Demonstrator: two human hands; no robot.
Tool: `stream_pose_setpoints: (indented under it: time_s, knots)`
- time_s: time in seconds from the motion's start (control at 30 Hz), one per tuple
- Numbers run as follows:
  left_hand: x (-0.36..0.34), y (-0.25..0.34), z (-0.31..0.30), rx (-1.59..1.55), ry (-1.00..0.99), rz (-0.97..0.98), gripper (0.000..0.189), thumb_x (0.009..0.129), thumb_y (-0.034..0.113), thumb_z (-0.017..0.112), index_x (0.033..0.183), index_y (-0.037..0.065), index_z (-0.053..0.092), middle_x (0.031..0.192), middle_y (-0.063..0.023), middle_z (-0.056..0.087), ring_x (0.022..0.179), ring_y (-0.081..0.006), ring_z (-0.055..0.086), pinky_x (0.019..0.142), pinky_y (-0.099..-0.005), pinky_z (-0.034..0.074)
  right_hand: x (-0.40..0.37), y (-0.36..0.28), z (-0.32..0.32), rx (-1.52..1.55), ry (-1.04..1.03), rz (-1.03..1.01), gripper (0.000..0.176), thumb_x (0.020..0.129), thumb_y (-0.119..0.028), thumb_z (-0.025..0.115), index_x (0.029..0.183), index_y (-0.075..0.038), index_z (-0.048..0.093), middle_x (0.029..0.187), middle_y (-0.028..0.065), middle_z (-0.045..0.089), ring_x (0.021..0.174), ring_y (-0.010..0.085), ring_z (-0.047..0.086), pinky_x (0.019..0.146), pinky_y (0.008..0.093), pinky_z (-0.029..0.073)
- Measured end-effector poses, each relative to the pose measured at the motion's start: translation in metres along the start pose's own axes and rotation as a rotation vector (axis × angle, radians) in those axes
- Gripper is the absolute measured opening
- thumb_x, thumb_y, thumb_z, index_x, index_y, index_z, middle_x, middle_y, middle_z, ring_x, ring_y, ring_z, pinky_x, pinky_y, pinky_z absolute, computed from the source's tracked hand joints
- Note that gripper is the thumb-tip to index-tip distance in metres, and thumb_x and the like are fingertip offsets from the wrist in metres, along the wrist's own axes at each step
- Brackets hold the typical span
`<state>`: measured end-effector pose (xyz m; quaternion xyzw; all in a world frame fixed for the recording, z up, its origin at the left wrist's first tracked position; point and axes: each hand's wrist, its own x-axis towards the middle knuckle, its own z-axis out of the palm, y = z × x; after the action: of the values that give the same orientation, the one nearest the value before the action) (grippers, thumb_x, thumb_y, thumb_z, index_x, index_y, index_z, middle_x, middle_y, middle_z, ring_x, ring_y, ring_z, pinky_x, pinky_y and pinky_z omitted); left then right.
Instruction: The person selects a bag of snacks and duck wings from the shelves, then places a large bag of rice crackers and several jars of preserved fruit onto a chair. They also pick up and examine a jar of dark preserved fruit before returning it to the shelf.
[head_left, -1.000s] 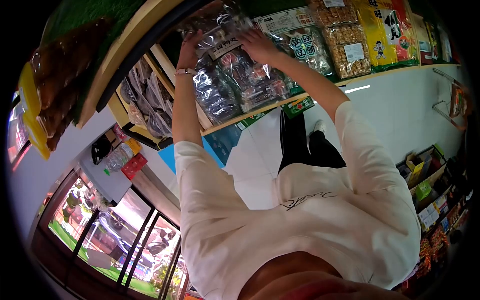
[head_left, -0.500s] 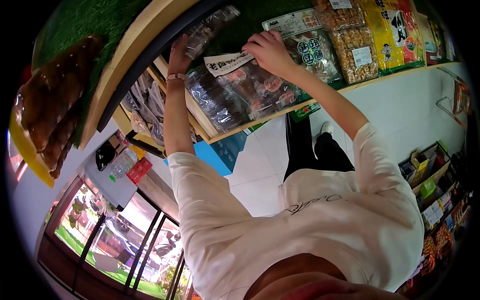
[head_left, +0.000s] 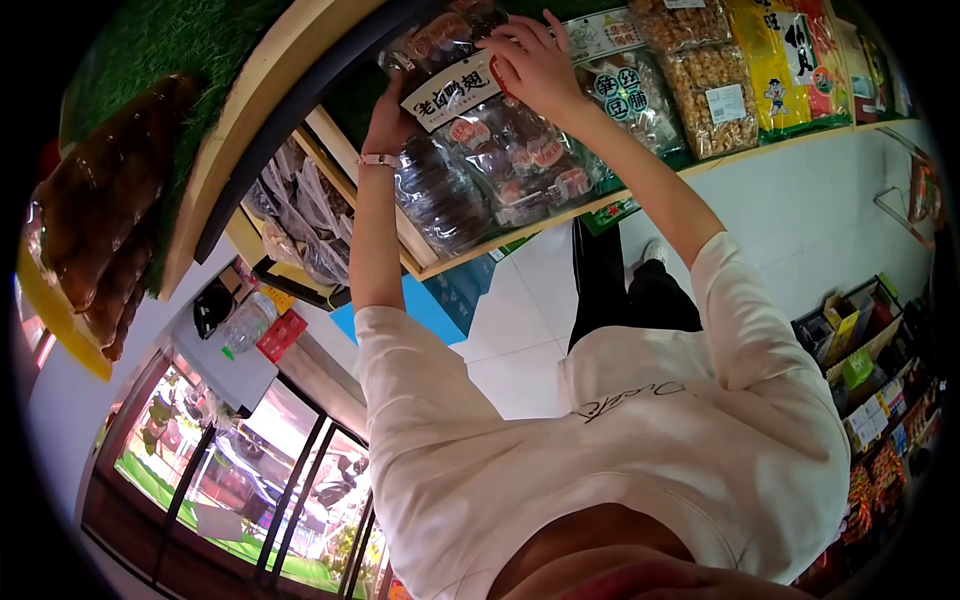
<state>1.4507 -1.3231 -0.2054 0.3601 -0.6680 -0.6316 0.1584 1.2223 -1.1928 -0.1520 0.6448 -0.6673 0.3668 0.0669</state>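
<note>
A clear packet of brown, red-marked snacks (head_left: 440,38) lies at the top of the wooden display bin (head_left: 440,264). My left hand (head_left: 388,118) is closed at its left side, fingertips partly hidden. Below it is a duck wing packet with a white header label (head_left: 458,92), its clear lower part bulging with dark pieces. At the label's right end, my right hand (head_left: 532,68) bends its fingers and thumb over the packet edge, one finger raised. Dark, shiny packaged food (head_left: 440,190) sits left of the duck wing packet, below my left hand.
Right of my hands are a green-lettered tofu packet (head_left: 620,95), bagged nut-like clusters (head_left: 705,100) and a yellow snack bag (head_left: 775,70). A curved wooden edge (head_left: 225,130) with green turf runs at left. A blue box (head_left: 400,312) stands below the bin.
My left hand has moved down and right. The clear packet by it has turned, showing its red-marked contents. The white label is lifted and flatter, its full lettering visible.
</note>
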Motion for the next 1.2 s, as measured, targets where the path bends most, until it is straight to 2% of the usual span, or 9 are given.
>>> stream_pose_setpoints:
  time_s: [0.07, 0.43, 0.6, 0.77, 0.83, 1.0, 1.07, 1.17, 1.2]
  knots:
    - [0.012, 0.028, 0.01, -0.984, 0.191, -0.441, 0.037, 0.089, 0.008, 0.049, 0.126, 0.004, 0.045, 0.11, -0.0102, 0.058, 0.094, -0.0228, 0.059, 0.08, -0.0362, 0.048, -0.026, 0.001, 0.001, 0.032, -0.066, 0.024, 0.024, 0.076, -0.013, 0.059, 0.1, -0.018, 0.06, 0.104, -0.001, 0.055, 0.111, 0.0207, 0.046, 0.102, 0.0492, 0.022]
    - [0.04, -0.019, 0.006, -0.345, 0.503, -0.248, 0.037, 0.079, -0.011, 0.044, 0.114, -0.005, 0.054, 0.098, -0.0143, 0.062, 0.085, -0.0209, 0.062, 0.078, -0.0287, 0.05, -0.188, -0.055, -0.076, 0.19, -0.418, 0.53, 0.043, 0.082, -0.023, 0.055, 0.124, -0.022, 0.048, 0.134, 0.0107, 0.038, 0.127, 0.0374, 0.027, 0.102, 0.0577, 0.017]
    - [0.017, -0.049, -0.005, -0.563, 0.847, 0.105, 0.032, 0.081, 0.003, 0.05, 0.113, -0.001, 0.055, 0.096, -0.0135, 0.061, 0.087, -0.0202, 0.058, 0.078, -0.0304, 0.046, -0.249, -0.033, -0.181, 0.165, -0.587, 0.721, 0.027, 0.081, -0.022, 0.055, 0.107, -0.019, 0.061, 0.117, 0.0103, 0.055, 0.122, 0.0391, 0.033, 0.097, 0.0634, 0.019]
    - [-0.1, -0.043, 0.135, -0.327, 1.291, -0.05, 0.029, 0.086, 0.021, 0.051, 0.109, 0.003, 0.052, 0.086, -0.0086, 0.059, 0.075, -0.0157, 0.051, 0.072, -0.0291, 0.042, -0.347, 0.034, -0.285, 0.306, -0.604, 1.041, 0.021, 0.082, -0.018, 0.051, 0.099, -0.015, 0.062, 0.082, 0.0128, 0.064, 0.075, 0.0292, 0.062, 0.071, 0.0391, 0.047]
    - [-0.158, 0.032, 0.239, -0.466, 1.066, -0.391, 0.018, 0.088, 0.025, 0.049, 0.088, 0.007, 0.054, 0.07, -0.0001, 0.052, 0.06, -0.0096, 0.042, 0.054, -0.0268, 0.036, -0.383, 0.068, -0.336, 0.17, -0.688, 0.871, 0.019, 0.082, -0.018, 0.051, 0.098, -0.015, 0.06, 0.072, 0.0121, 0.064, 0.071, 0.0281, 0.063, 0.064, 0.0388, 0.049]
    - [-0.245, -0.051, 0.408, 0.767, 0.338, 0.322, 0.022, 0.086, 0.022, 0.05, 0.084, 0.004, 0.062, 0.066, -0.0062, 0.058, 0.059, -0.0178, 0.054, 0.058, -0.0314, 0.045, -0.502, 0.164, -0.454, 0.112, -0.614, 1.392, 0.025, 0.077, -0.017, 0.049, 0.098, -0.012, 0.062, 0.069, 0.0151, 0.064, 0.069, 0.0305, 0.064, 0.068, 0.0397, 0.05]
    - [-0.222, -0.068, 0.454, 0.541, -0.004, -0.05, 0.029, 0.085, 0.033, 0.053, 0.083, 0.006, 0.064, 0.069, -0.0056, 0.06, 0.062, -0.0141, 0.054, 0.054, -0.0291, 0.042, -0.578, 0.193, -0.472, -0.198, -0.318, 1.477, 0.024, 0.078, -0.02, 0.048, 0.093, -0.009, 0.063, 0.079, 0.0179, 0.065, 0.078, 0.032, 0.063, 0.071, 0.0406, 0.05]
    - [-0.162, 0.038, 0.507, -0.116, 0.208, -0.669, 0.023, 0.081, 0.027, 0.057, 0.089, 0.007, 0.066, 0.066, -0.0035, 0.06, 0.054, -0.0117, 0.051, 0.051, -0.0261, 0.041, -0.693, 0.241, -0.446, -0.096, -0.547, 1.469, 0.025, 0.078, -0.028, 0.052, 0.087, -0.009, 0.065, 0.09, 0.0156, 0.065, 0.087, 0.0315, 0.062, 0.074, 0.0404, 0.05]
    - [-0.144, 0.052, 0.523, -0.102, 0.179, -0.656, 0.02, 0.082, 0.026, 0.057, 0.088, 0.009, 0.066, 0.067, -0.0028, 0.06, 0.052, -0.0103, 0.05, 0.045, -0.026, 0.038, -0.596, 0.193, -0.511, 0.086, -0.547, 1.545, 0.021, 0.075, -0.028, 0.058, 0.088, -0.013, 0.066, 0.089, 0.0114, 0.065, 0.086, 0.0287, 0.062, 0.075, 0.0393, 0.05]
